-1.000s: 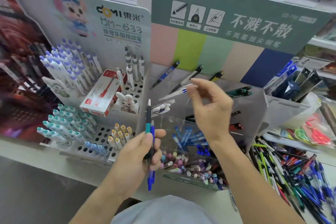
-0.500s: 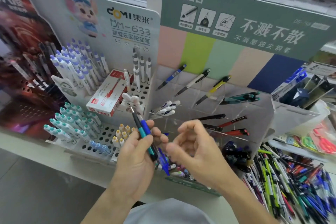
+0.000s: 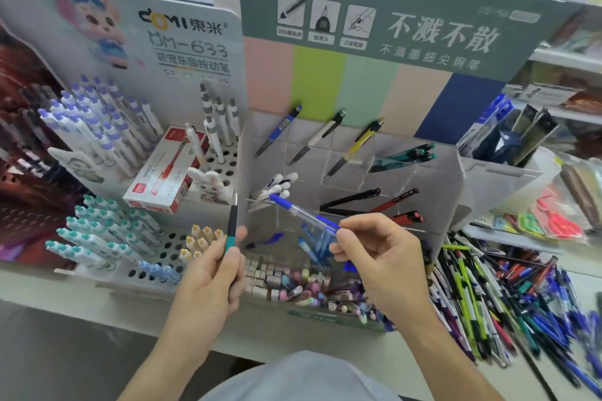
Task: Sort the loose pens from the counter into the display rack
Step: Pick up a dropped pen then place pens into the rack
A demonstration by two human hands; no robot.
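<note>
Fingers of the right hand (image 3: 381,257) pinched a blue pen (image 3: 303,213); the left hand (image 3: 208,283) gripped a teal pen (image 3: 231,234). Display rack (image 3: 449,179) compartments appeared partly filled; a large loose pile (image 3: 508,296) remained unsorted.

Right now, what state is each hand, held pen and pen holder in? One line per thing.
left hand: grips the teal-and-black pen.
teal-and-black pen: upright, tip up.
right hand: pinches the blue pen at one end.
blue pen: tilted, far end over the clear rack, not yet in a slot.
clear rack: partly filled, several compartments bare.
loose pens: heaped unsorted on the counter.
red-and-white box: closed, lying on the perforated stand.
</note>
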